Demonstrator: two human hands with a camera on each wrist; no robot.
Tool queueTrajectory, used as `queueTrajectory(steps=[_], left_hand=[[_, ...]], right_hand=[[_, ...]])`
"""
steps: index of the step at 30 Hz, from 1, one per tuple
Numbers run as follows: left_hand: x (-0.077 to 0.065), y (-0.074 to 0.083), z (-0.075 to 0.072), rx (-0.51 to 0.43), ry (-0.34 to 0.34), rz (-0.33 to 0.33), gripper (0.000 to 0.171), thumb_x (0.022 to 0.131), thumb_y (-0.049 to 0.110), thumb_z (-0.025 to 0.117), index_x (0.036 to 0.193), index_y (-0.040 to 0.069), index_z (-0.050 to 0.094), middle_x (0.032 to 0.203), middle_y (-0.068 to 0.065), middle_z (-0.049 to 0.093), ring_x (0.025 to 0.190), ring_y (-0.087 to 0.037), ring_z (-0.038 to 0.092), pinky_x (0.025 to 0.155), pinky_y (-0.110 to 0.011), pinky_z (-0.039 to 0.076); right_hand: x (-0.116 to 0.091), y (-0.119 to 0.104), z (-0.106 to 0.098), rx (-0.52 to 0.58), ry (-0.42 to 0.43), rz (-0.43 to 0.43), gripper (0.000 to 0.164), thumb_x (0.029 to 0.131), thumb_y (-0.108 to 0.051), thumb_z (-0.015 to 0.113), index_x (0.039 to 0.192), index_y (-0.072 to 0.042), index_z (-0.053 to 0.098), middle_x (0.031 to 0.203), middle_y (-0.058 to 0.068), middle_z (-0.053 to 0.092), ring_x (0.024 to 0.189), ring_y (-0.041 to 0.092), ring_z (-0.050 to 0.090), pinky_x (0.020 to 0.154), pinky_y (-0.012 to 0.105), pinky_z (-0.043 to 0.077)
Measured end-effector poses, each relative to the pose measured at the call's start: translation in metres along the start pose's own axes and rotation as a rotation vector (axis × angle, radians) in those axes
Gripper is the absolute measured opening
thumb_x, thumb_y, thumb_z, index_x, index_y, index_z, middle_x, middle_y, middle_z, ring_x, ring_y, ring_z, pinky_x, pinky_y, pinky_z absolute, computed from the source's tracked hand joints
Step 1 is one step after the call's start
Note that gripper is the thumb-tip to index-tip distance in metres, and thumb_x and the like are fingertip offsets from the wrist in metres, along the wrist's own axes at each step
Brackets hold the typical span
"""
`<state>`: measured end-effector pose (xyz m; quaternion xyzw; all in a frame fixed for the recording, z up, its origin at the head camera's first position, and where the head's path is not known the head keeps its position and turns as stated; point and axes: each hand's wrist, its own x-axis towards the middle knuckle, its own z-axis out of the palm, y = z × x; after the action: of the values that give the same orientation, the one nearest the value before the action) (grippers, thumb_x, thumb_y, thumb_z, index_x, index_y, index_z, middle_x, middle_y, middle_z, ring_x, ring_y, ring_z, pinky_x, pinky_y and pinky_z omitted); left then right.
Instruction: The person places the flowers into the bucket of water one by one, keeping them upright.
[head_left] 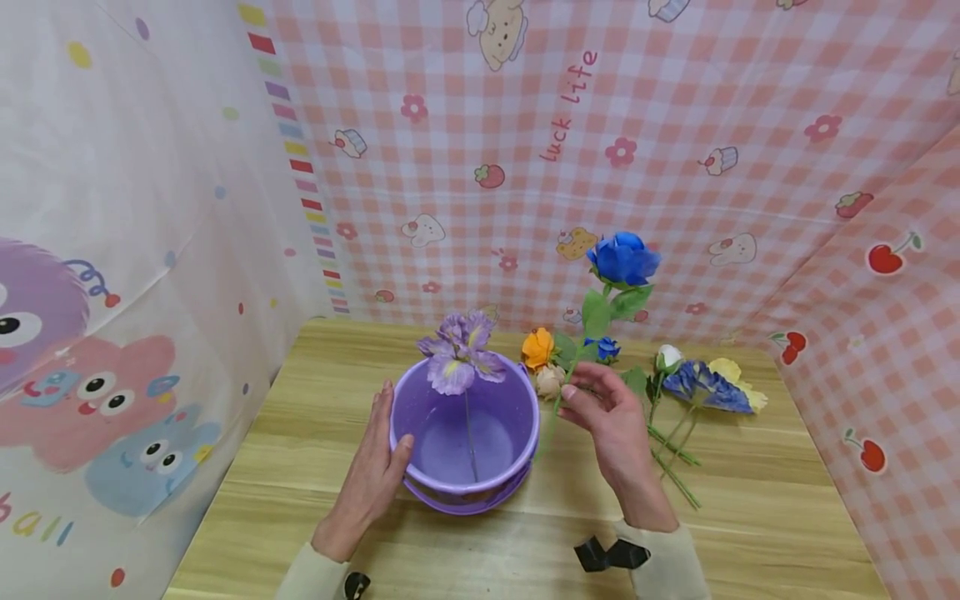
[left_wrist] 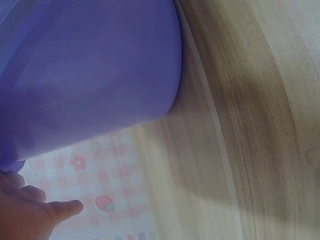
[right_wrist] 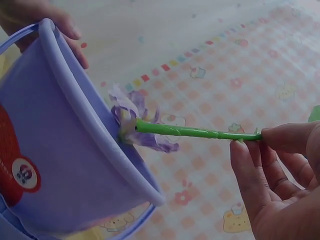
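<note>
A purple bucket (head_left: 465, 492) stands on the table, and a light purple artificial flower (head_left: 459, 354) leans in it with its stem reaching the bottom. My left hand (head_left: 375, 475) rests against the bucket's left side and rim, fingers extended. To the right of the bucket, my right hand (head_left: 611, 417) pinches the green stem (right_wrist: 200, 132) of a blue rose (head_left: 624, 258) between thumb and fingers. The rose is held upright, its bloom high above the hand. In the right wrist view the stem's cut end points toward the bucket rim, apart from it.
Several artificial flowers lie on the table (head_left: 757, 475): an orange rose (head_left: 537, 347), a beige one (head_left: 550, 382), a small blue one (head_left: 604, 348), a white one (head_left: 668, 358), a dark blue one (head_left: 708, 387) and a yellow one (head_left: 738, 379). Cloth walls (head_left: 450, 192) enclose the table.
</note>
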<state>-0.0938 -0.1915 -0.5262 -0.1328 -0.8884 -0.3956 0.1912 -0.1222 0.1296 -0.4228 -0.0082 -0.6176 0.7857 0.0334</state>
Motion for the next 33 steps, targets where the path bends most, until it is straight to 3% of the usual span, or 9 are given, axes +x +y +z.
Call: queueTrajectory(steps=[3, 9, 13, 17, 24, 33], left_hand=[[0.0, 0.0, 0.0, 0.002, -0.003, -0.006, 0.071, 0.106, 0.019, 0.05, 0.165, 0.0, 0.016, 0.169, -0.022, 0.02, 0.151, -0.049, 0.022, 0.128, -0.036, 0.011], [0.0, -0.001, 0.0, 0.002, 0.0, -0.006, 0.071, 0.105, 0.018, 0.051, 0.165, 0.001, 0.016, 0.17, -0.02, 0.02, 0.152, -0.049, 0.022, 0.127, -0.045, 0.015], [0.0, -0.001, 0.001, 0.0, 0.0, 0.0, 0.071, 0.106, 0.019, 0.051, 0.165, 0.0, 0.016, 0.17, -0.02, 0.02, 0.153, -0.046, 0.021, 0.128, -0.041, 0.014], [0.0, -0.001, 0.001, -0.001, 0.005, 0.007, 0.07, 0.106, 0.018, 0.05, 0.164, -0.001, 0.017, 0.169, -0.021, 0.02, 0.151, -0.05, 0.023, 0.128, -0.036, 0.011], [0.0, -0.001, 0.0, -0.003, 0.007, 0.004, 0.07, 0.106, 0.018, 0.05, 0.164, 0.0, 0.016, 0.17, -0.02, 0.02, 0.152, -0.048, 0.022, 0.127, -0.033, 0.01], [0.0, -0.001, 0.0, -0.008, 0.008, 0.01, 0.071, 0.105, 0.017, 0.051, 0.164, -0.001, 0.017, 0.17, -0.021, 0.02, 0.151, -0.05, 0.023, 0.127, -0.027, 0.007]], right_hand=[[0.0, 0.001, 0.007, -0.003, -0.021, -0.021, 0.029, 0.095, 0.008, 0.066, 0.119, -0.008, 0.064, 0.106, 0.005, 0.065, 0.09, 0.013, 0.068, 0.082, 0.036, 0.064], [0.003, 0.008, 0.021, -0.044, -0.07, -0.061, 0.032, 0.095, 0.009, 0.065, 0.126, 0.006, 0.057, 0.108, 0.013, 0.061, 0.09, 0.014, 0.069, 0.08, 0.036, 0.064], [0.004, 0.017, 0.027, -0.117, -0.113, -0.115, 0.031, 0.094, 0.012, 0.065, 0.124, 0.01, 0.057, 0.109, 0.02, 0.06, 0.088, 0.016, 0.07, 0.08, 0.036, 0.064], [0.004, 0.024, 0.032, -0.245, -0.12, -0.161, 0.028, 0.092, 0.01, 0.068, 0.119, 0.008, 0.06, 0.108, 0.022, 0.064, 0.089, 0.017, 0.071, 0.08, 0.033, 0.064], [0.002, 0.032, 0.039, -0.515, -0.095, -0.242, 0.022, 0.09, 0.002, 0.075, 0.111, -0.001, 0.067, 0.098, 0.011, 0.072, 0.086, 0.023, 0.073, 0.076, 0.028, 0.063], [0.004, 0.039, 0.051, -0.77, -0.177, -0.328, 0.019, 0.087, 0.002, 0.077, 0.104, -0.003, 0.069, 0.091, 0.008, 0.075, 0.081, 0.02, 0.073, 0.07, 0.026, 0.062]])
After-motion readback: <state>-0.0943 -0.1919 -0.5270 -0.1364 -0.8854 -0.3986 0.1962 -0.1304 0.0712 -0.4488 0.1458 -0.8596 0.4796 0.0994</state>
